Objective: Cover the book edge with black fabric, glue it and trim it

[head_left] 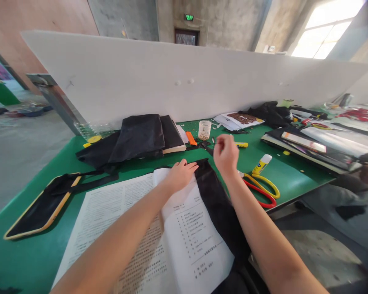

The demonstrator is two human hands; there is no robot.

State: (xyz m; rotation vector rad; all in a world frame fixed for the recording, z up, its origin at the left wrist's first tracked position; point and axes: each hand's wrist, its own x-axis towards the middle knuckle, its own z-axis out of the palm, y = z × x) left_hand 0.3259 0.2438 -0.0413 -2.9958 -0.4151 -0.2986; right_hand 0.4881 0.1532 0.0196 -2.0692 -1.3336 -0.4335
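"EXIT" on the green sign

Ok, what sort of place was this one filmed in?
Probably a craft workshop or small factory floor: a green work table with scissors and a glue stick on it, a long white partition, and a lit green exit sign on the rough wall beyond.

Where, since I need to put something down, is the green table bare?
Front left, between wood-framed board and open book; right, apart from scraps, between scissors and dark-covered book. Crowded: around the cup, beyond the right hand.
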